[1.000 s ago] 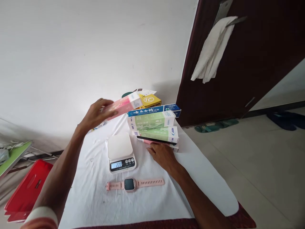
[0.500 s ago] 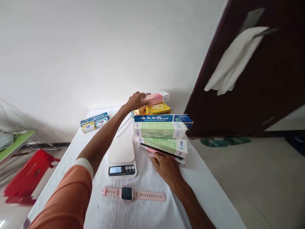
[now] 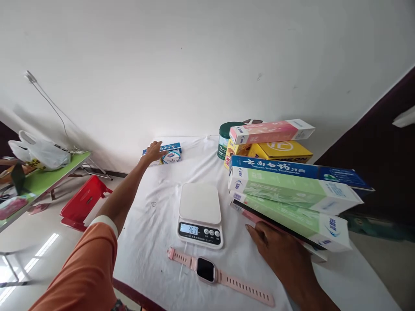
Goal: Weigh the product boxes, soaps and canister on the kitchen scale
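Note:
My left hand (image 3: pixel 154 152) is at the far left of the table, closed over a blue toothpaste box (image 3: pixel 173 147) that lies on small white-and-blue boxes (image 3: pixel 171 157). Some of its fingers are hidden behind the box. My right hand (image 3: pixel 282 255) rests at the near side of a stack, its thumb apart and its other fingers partly hidden. The stack holds green-and-white toothpaste boxes (image 3: pixel 292 190), a long blue toothpaste box (image 3: pixel 275 166) and a dark flat thing. Between my hands stands a white kitchen scale (image 3: pixel 200 205) reading 363.
A pink-strapped smartwatch (image 3: pixel 205 270) lies before the scale. Behind the stack are a yellow box (image 3: pixel 280 150), a pink toothpaste box (image 3: pixel 269 131) and a green canister (image 3: pixel 223 142). A red chair (image 3: pixel 82 201) and green table (image 3: pixel 48 179) stand left.
My left hand has let go of the pink toothpaste box on the yellow box and moved left to the blue box. The view has turned left; my right hand stays by the stack.

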`<state>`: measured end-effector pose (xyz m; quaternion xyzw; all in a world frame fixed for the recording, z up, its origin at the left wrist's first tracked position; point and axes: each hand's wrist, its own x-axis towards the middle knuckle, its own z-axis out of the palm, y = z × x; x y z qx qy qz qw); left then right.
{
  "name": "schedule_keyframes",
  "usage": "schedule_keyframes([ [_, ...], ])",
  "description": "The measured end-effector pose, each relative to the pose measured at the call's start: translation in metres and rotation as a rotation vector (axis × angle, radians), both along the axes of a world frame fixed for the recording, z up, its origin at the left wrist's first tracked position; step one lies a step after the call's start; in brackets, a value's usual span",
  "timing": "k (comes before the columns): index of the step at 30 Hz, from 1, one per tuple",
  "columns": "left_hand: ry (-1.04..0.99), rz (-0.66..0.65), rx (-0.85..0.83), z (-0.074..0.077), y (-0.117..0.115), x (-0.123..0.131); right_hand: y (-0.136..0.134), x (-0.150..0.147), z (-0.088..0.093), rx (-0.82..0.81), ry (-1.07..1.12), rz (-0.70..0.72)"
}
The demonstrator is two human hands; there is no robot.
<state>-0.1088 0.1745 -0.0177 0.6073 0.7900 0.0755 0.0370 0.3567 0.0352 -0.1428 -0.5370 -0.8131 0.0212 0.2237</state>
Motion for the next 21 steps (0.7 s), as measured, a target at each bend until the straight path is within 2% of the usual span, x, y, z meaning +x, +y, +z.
schedule_keyframes([
  [2, 0.002, 0.050, -0.033, -0.009, 0.006, -0.019, 0.000, 0.001, -0.001, 0.022, 0.001, -0.013],
  [5, 0.015, 0.089, -0.079, -0.018, 0.019, -0.035, -0.001, 0.001, -0.001, 0.039, -0.009, -0.022],
  [10, 0.041, 0.110, -0.116, -0.019, 0.029, -0.044, -0.001, 0.001, -0.002, 0.093, -0.028, -0.027],
  [15, 0.057, 0.100, -0.052, -0.017, 0.019, -0.038, -0.002, 0.000, 0.000, 0.134, -0.001, -0.016],
  [18, 0.088, 0.121, 0.024, -0.013, 0.009, -0.032, -0.002, 0.000, 0.003, 0.065, 0.014, -0.019],
  [21, 0.115, 0.117, 0.144, 0.000, -0.005, -0.032, -0.001, -0.001, 0.005, -0.030, 0.032, -0.032],
])
